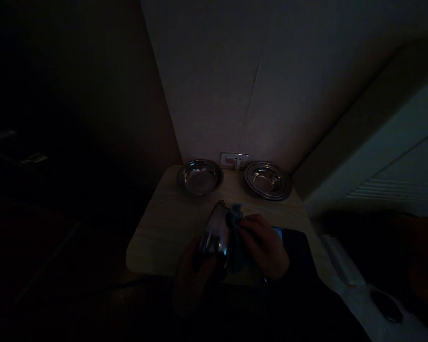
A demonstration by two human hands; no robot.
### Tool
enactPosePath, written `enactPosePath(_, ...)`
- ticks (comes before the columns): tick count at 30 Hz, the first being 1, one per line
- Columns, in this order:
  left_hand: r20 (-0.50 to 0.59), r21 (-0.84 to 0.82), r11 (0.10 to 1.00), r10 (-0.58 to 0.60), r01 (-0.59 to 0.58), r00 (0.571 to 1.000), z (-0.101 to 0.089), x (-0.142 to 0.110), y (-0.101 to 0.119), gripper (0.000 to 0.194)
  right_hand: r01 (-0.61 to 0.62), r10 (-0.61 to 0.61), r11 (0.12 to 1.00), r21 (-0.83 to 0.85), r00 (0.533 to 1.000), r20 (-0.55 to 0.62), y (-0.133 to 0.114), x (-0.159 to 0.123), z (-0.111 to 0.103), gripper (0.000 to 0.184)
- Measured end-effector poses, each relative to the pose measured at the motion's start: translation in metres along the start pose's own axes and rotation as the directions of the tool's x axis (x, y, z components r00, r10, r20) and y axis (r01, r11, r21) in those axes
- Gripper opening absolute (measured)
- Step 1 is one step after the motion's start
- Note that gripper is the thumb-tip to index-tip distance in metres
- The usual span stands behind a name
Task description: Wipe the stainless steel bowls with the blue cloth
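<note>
My left hand [194, 275] grips the lower edge of a shiny metal bowl [214, 230], which is tilted up on its side above the table's front. Fingers of my right hand [266, 244] are closed on a bluish cloth [237, 216], pressed against the bowl's right side. The cloth hangs down below those fingers, its lower part lost in the dark. Part of the bowl is hidden behind the left thumb and the cloth.
A metal dish [200, 178] sits at the table's back left, and stacked metal dishes [268, 180] at back right. Between them on the wall is a power socket [234, 160] with a plug in it. A dark flat case [299, 249] lies beside my right hand on the pale table [153, 237].
</note>
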State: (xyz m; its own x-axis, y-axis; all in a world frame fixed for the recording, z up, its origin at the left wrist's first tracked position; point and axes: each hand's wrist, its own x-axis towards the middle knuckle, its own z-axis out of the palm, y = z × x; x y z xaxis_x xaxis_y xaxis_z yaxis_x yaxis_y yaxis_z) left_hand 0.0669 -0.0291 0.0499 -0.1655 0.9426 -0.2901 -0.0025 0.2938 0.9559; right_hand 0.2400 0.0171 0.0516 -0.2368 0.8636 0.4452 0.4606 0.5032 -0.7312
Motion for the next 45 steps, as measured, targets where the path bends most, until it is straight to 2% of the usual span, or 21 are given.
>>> enactPosePath(2,-0.062,0.012,0.998,-0.055,0.056,0.997,0.002,-0.001,0.003,0.032,0.006,-0.006,1.0,-0.012,1.0,-0.005,-0.002,0.0,0.001,0.018)
enactPosePath(4,-0.1,0.017,0.998,-0.062,0.064,0.993,0.004,-0.002,0.005,0.032,0.02,-0.02,0.999,-0.029,1.0,-0.009,-0.006,0.0,0.001,0.019)
enactPosePath(7,-0.03,0.011,1.0,0.002,-0.002,1.0,0.007,-0.002,0.004,0.035,0.072,-0.072,0.994,-0.087,0.997,0.001,-0.015,0.0,0.0,0.021)
enactPosePath(9,-0.005,0.051,0.998,0.033,-0.033,0.999,0.007,-0.002,0.001,0.038,0.147,-0.142,0.974,-0.174,0.989,0.043,-0.023,0.0,-0.002,0.023)
enactPosePath(12,-0.018,0.183,0.981,0.067,-0.062,0.998,0.004,0.001,-0.003,0.037,0.305,-0.274,0.896,-0.323,0.952,0.138,-0.035,0.003,-0.002,0.02)
enactPosePath(15,0.095,0.272,0.95,0.134,-0.155,0.986,0.002,0.005,-0.002,0.031,0.397,-0.338,0.849,-0.35,0.915,0.218,-0.037,0.016,-0.003,0.018)
enactPosePath(17,0.169,0.296,0.927,0.187,-0.231,0.968,0.002,0.007,0.0,0.031,0.379,-0.317,0.863,-0.333,0.921,0.228,-0.032,0.026,-0.003,0.019)
enactPosePath(19,0.181,0.305,0.915,0.218,-0.265,0.959,0.002,0.009,0.003,0.033,0.333,-0.279,0.882,-0.334,0.939,0.201,-0.028,0.032,-0.003,0.021)
enactPosePath(21,0.164,0.3,0.92,0.213,-0.254,0.963,0.001,0.011,0.004,0.033,0.32,-0.267,0.887,-0.333,0.944,0.194,-0.027,0.033,-0.001,0.021)
enactPosePath(25,0.148,0.282,0.936,0.174,-0.21,0.974,0.0,0.013,0.007,0.032,0.375,-0.317,0.887,-0.27,0.919,0.234,-0.029,0.03,0.004,0.019)
enactPosePath(29,0.086,0.263,0.943,0.187,-0.204,0.979,-0.001,0.013,0.01,0.031,0.325,-0.279,0.908,-0.263,0.94,0.197,-0.029,0.034,0.005,0.022)
enactPosePath(35,0.114,0.297,0.935,0.165,-0.192,0.98,-0.004,0.012,0.004,0.031,0.368,-0.326,0.908,-0.199,0.921,0.213,-0.031,0.033,0.009,0.017)
enactPosePath(38,0.072,0.295,0.927,0.222,-0.233,0.972,-0.004,0.013,0.001,0.031,0.312,-0.275,0.93,-0.195,0.942,0.192,-0.026,0.039,0.008,0.02)
enactPosePath(40,0.066,0.274,0.934,0.22,-0.23,0.973,-0.004,0.013,0.001,0.031,0.269,-0.238,0.944,-0.191,0.956,0.171,-0.027,0.039,0.007,0.02)
enactPosePath(45,0.094,0.276,0.942,0.17,-0.19,0.981,-0.004,0.013,0.002,0.031,0.295,-0.263,0.947,-0.125,0.939,0.22,-0.033,0.034,0.007,0.019)
